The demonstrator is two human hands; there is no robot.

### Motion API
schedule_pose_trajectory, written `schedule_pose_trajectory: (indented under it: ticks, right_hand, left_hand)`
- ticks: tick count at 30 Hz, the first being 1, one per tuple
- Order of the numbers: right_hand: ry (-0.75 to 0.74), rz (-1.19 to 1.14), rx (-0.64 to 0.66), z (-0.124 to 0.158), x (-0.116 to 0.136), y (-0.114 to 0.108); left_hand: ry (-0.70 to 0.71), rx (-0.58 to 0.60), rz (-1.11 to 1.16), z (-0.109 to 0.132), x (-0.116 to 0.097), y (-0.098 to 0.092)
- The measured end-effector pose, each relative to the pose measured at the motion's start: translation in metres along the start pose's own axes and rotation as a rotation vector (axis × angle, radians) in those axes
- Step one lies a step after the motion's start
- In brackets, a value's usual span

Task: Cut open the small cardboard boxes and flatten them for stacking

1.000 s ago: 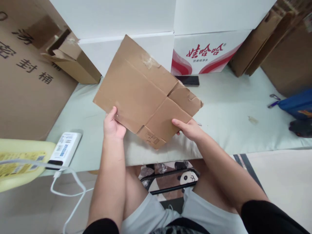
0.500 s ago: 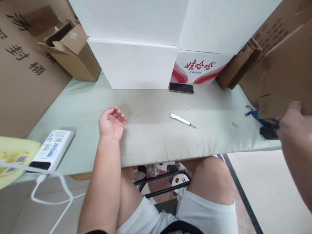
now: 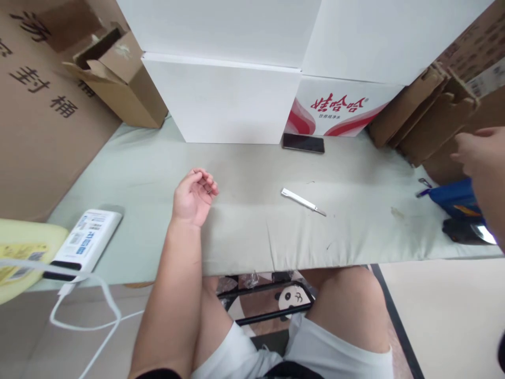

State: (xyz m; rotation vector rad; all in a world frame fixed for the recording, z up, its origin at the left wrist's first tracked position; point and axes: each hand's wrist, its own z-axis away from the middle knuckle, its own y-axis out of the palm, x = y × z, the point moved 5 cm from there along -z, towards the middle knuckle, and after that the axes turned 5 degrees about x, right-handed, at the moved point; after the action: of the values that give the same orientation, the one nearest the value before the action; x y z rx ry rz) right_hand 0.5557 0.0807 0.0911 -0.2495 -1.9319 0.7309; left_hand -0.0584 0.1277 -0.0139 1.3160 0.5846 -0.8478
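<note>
My left hand (image 3: 195, 197) rests palm up on the cloth-covered table (image 3: 244, 231). Its fingers curl loosely and nothing lies in them. To its right is a white-handled craft knife (image 3: 303, 201) with its blade toward the lower right. My right hand (image 3: 483, 155) is at the right edge, blurred and partly cut off, in front of brown cardboard pieces (image 3: 437, 123). Whether it touches or holds any cardboard cannot be made out. Below it lie a blue pouch (image 3: 453, 197) and a black object (image 3: 461, 230).
White boxes (image 3: 232, 102) stand stacked at the back, one with red print (image 3: 335, 108). A black phone (image 3: 303, 143) lies before them. On the left are an open brown carton (image 3: 130, 84), a white power bank with cable (image 3: 87, 239) and a yellow bottle (image 3: 27, 242).
The cardboard piece by my right hand has moved back to the other pieces, uncovering more of the blue pouch. My right hand has risen. The view has shifted slightly; my left hand keeps its pose.
</note>
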Motion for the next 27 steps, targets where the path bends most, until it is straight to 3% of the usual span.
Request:
schedule_pose_trajectory:
  ticks: [3,7,13,17,20,23,27]
  right_hand:
    - [0.055,0.148,0.153,0.032,0.001,0.007]
    - [-0.114,0.282,0.428,0.084,0.034,0.028]
    - [-0.626,0.376,0.820,0.187,0.130,0.081]
    - [-0.962,0.386,1.027,0.285,0.194,0.116]
    - [-1.305,0.386,1.178,0.372,0.240,0.141]
    - [-1.552,0.346,1.210,0.446,0.293,0.172]
    - [-1.594,0.271,1.124,0.508,0.378,0.223]
  left_hand:
    - [-0.002,0.020,0.032,0.000,-0.003,0.001]
    - [-0.011,0.018,0.089,0.008,-0.009,0.000]
    - [0.066,-0.022,0.188,0.024,-0.028,-0.019]
    - [0.135,-0.042,0.215,0.034,-0.042,-0.036]
    - [0.147,-0.030,0.189,0.037,-0.047,-0.044]
    - [0.145,0.017,0.117,0.037,-0.050,-0.048]
    - [0.124,0.053,0.060,0.035,-0.053,-0.050]
